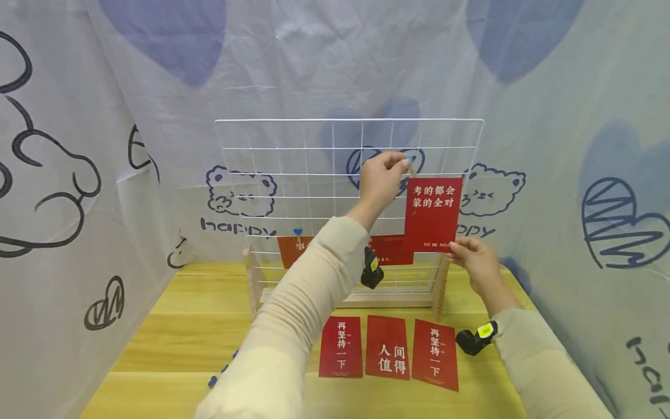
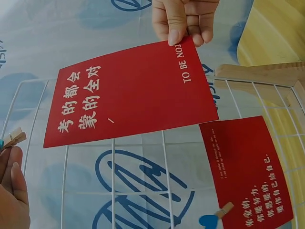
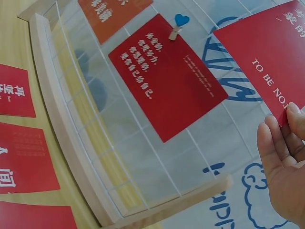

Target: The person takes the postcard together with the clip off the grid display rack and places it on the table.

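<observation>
In front of the white wire grid [image 1: 319, 120], my right hand [image 1: 478, 265] pinches a red card [image 1: 433, 218] by its lower right corner. White characters run across the card's top and "TO BE NO.1" along its bottom. My left hand [image 1: 381, 177] holds a small wooden clothespin [image 2: 15, 138] with a blue top near the card's upper edge. In the left wrist view the pin appears just off the card; whether it touches the grid cannot be seen. Lower on the grid hang another red card [image 3: 164, 78], with a blue-heart clothespin [image 3: 175, 33] on its edge, and an orange card [image 1: 289, 250].
Three red cards [image 1: 384, 334] lie in a row on the yellow wood-grain table [image 1: 173, 326], before the grid's wooden base [image 1: 387, 299]. Several blue clothespins [image 1: 212, 381] lie left of my left sleeve, partly hidden. Printed white cloth [image 1: 293, 64] surrounds the table behind and at the sides.
</observation>
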The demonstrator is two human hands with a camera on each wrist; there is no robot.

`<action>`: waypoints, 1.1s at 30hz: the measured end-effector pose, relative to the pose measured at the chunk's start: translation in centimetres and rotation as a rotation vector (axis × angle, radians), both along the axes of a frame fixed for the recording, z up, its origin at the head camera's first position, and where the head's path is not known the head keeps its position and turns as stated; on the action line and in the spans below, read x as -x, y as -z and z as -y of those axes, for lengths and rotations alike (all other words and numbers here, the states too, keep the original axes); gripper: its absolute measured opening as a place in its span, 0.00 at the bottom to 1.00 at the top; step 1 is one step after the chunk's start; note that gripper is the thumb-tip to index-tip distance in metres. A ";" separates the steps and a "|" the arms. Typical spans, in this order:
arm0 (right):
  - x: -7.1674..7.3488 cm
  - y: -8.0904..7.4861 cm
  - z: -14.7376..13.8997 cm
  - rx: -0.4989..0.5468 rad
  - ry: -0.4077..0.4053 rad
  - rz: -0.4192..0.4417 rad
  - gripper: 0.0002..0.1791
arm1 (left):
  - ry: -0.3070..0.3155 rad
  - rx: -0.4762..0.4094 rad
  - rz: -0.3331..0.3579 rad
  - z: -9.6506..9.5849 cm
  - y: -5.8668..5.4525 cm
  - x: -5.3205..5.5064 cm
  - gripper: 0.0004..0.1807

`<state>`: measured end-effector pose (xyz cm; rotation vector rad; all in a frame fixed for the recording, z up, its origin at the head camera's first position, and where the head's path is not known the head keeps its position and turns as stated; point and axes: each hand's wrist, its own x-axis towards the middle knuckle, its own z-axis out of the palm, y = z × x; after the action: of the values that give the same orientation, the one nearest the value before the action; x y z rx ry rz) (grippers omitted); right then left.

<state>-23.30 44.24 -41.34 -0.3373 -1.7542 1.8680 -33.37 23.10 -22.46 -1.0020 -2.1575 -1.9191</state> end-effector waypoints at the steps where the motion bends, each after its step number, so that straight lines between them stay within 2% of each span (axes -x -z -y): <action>1: 0.0 0.1 0.4 0.009 0.017 0.011 0.06 | 0.003 0.002 0.015 0.3 0.1 0.0 0.09; 2: 0.0 0.3 0.7 0.039 -0.024 -0.034 0.04 | 0.009 -0.002 0.028 0.5 0.3 0.0 0.09; 3: 0.7 1.9 -0.4 0.047 -0.018 -0.036 0.05 | 0.017 -0.004 0.044 0.8 0.5 0.0 0.10; 5: 1.6 4.1 -2.2 0.099 -0.077 -0.086 0.06 | 0.022 -0.012 0.065 1.3 0.8 0.1 0.09; 6: 1.5 4.0 -1.8 0.104 -0.086 -0.086 0.06 | 0.024 -0.019 0.074 1.5 1.0 0.1 0.09; 7: 0.3 1.9 0.5 0.082 -0.066 -0.067 0.06 | 0.023 -0.026 0.083 1.7 1.1 0.2 0.09; 8: -0.3 0.7 2.0 0.067 -0.061 -0.048 0.05 | 0.019 -0.034 0.087 1.9 1.3 0.2 0.09; 9: -0.4 0.4 2.4 0.046 -0.032 -0.025 0.05 | 0.016 -0.041 0.092 2.1 1.5 0.3 0.09; 12: -2.1 -3.0 6.6 0.006 0.004 0.050 0.02 | 0.004 -0.057 0.105 2.8 2.0 0.5 0.09; 14: -2.4 -3.8 8.0 -0.006 0.030 0.070 0.01 | -0.007 -0.069 0.100 3.3 2.3 0.7 0.09; 17: -2.1 -2.7 7.7 -0.005 0.007 0.050 0.02 | -0.026 -0.082 0.086 3.8 2.8 0.9 0.08; 19: -1.0 -0.1 5.7 0.016 -0.038 -0.028 0.03 | -0.038 -0.086 0.088 4.2 3.1 1.1 0.08; 22: -0.2 1.5 4.8 0.021 -0.054 -0.028 0.06 | -0.039 -0.095 0.110 4.9 3.6 1.2 0.08; 24: -0.2 1.4 5.4 0.016 -0.034 -0.010 0.09 | -0.038 -0.098 0.135 5.4 3.9 1.3 0.08; 26: -0.9 -0.2 7.3 -0.013 0.014 0.071 0.10 | -0.046 -0.092 0.148 6.0 4.2 1.4 0.09; 27: -1.0 -0.4 7.8 -0.020 0.017 0.081 0.10 | -0.051 -0.089 0.157 6.3 4.3 1.4 0.09; 28: -0.6 0.4 7.3 0.002 -0.025 0.032 0.10 | -0.059 -0.084 0.166 6.7 4.5 1.4 0.09; 30: -0.7 0.3 7.9 0.017 -0.033 0.035 0.10 | -0.071 -0.078 0.175 7.3 4.7 1.5 0.09; 32: -0.3 1.1 7.7 0.024 -0.038 0.046 0.11 | -0.076 -0.079 0.191 7.9 4.9 1.6 0.08; 33: -0.3 1.3 7.9 0.049 -0.076 0.013 0.09 | -0.075 -0.082 0.197 8.1 5.1 1.6 0.09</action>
<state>-23.05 36.37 -42.65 -0.3062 -1.7545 1.9689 -35.00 14.96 -27.53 -0.7360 -2.1593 -2.1309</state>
